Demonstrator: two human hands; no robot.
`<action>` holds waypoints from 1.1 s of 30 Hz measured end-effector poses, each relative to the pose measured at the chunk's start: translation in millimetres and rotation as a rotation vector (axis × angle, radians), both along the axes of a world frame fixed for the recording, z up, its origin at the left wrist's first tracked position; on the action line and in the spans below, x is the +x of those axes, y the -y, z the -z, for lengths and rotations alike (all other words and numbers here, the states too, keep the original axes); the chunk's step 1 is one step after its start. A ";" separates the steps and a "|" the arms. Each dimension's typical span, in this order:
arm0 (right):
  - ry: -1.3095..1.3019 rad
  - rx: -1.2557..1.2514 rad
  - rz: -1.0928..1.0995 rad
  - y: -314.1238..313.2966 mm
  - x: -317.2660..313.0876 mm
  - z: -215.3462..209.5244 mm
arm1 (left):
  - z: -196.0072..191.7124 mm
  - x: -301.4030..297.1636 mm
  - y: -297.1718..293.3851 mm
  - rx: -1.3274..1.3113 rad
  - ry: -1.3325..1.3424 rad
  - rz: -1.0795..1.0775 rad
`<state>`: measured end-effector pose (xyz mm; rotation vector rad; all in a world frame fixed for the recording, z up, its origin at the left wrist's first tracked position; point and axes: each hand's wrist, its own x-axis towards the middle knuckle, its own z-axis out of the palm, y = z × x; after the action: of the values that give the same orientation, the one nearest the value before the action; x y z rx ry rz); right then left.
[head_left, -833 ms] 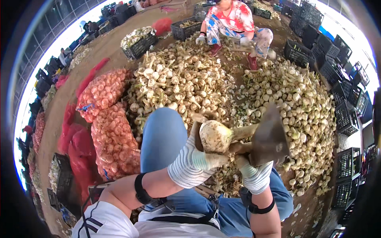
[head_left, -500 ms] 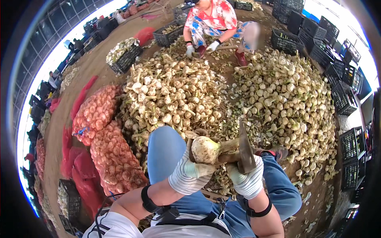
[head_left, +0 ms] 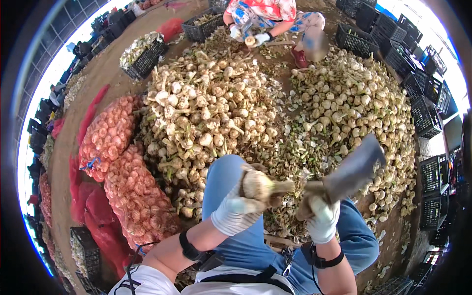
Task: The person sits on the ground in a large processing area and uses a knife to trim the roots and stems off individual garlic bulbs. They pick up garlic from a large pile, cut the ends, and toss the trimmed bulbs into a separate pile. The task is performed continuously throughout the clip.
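Garlic bulb (head_left: 257, 186) | left hand (head_left: 241, 206) grasps it, right hand (head_left: 323, 216) grasps broad-bladed cutter (head_left: 355, 168) | we judge stem-trimming; next needs steady stem (head_left: 283, 187)

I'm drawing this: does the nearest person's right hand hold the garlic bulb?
No, the left hand holds the garlic bulb, while the right hand grips the bladed tool.

One view is at hand, from the left of two wide fisheye cameras worn on the person's head, upright and unmirrored. It looks down and forward over the bare forearms (head_left: 172, 253), with the white-gloved left hand (head_left: 238, 209) and white-gloved right hand (head_left: 322, 216) near the lens, the tan heap of garlic bulbs (head_left: 206, 110) farther off, and a crouching co-worker in patterned clothes (head_left: 272, 22) cut by the top edge.
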<state>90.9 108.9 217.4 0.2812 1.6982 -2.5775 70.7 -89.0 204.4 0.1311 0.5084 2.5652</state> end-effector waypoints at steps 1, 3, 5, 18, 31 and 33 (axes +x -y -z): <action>0.049 -0.080 -0.081 2.9 -7.7 5.1 | -14.2 1.8 -2.6 -0.186 0.081 -0.019; 0.256 -0.004 -0.189 16.3 -16.7 20.2 | 7.6 3.0 -1.9 -0.493 0.010 -0.061; 0.331 0.019 -0.214 15.1 -13.4 37.4 | 13.9 -2.1 3.7 -0.688 -0.075 -0.025; 0.204 0.179 0.357 -18.1 -103.2 1.2 | 150.9 -37.5 185.4 -1.142 0.802 -0.788; 0.330 -0.036 0.324 -48.3 -28.5 64.3 | 174.9 -69.8 198.8 -0.789 0.838 -0.920; 0.331 -0.054 0.353 -52.9 -19.8 63.6 | 153.0 -55.1 202.1 -0.435 0.691 -0.969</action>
<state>71.1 161.8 153.8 1.0256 1.5721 -2.5999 15.6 -291.1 51.3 -1.4073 0.9807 2.9845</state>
